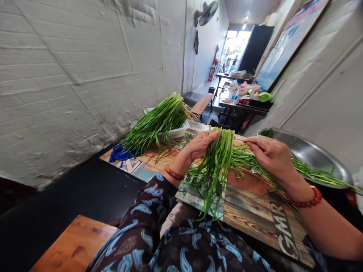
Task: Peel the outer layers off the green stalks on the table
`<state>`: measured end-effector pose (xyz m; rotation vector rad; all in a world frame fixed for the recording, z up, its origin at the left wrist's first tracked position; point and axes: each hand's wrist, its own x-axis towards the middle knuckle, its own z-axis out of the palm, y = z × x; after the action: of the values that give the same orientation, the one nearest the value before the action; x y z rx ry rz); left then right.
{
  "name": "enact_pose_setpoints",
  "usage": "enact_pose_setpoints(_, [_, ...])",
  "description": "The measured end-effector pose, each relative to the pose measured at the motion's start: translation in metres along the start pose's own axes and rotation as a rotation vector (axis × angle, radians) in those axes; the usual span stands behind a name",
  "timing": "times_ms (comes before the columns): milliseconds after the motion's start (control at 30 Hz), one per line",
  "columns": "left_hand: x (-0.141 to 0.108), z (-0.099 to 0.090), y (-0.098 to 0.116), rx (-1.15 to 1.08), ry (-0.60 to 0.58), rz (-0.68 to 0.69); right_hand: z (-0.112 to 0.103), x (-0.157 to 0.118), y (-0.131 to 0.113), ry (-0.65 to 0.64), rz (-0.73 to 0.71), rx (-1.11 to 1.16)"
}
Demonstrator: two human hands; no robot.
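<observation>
My left hand [202, 143] is closed round the top of a bunch of long green stalks [219, 162], which hang down over the table's near edge. To the right of the bunch, my right hand [269, 153] has its thumb and index finger pinched together; what is between them, if anything, is too small to name. Loose green stalks [244, 158] lie on the table below and between my hands. A large heap of green stalks [161, 122] rests in a white tray [177, 132] at the table's far left.
A patterned wooden table [241, 206] spans the front. A blue cloth [120, 153] lies at its left corner. On the right is a metal basin [314, 153] with stalks over its rim. A wooden stool [75, 245] stands lower left; farther back is a cluttered table [244, 107].
</observation>
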<state>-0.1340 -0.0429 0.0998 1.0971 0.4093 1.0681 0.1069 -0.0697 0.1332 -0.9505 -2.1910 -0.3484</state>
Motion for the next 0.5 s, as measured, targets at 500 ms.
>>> enact_pose_setpoints(500, [-0.0088,-0.0038,0.0009,-0.018,-0.005,0.0,-0.0045,0.0102,-0.0036,-0.105,0.074,0.141])
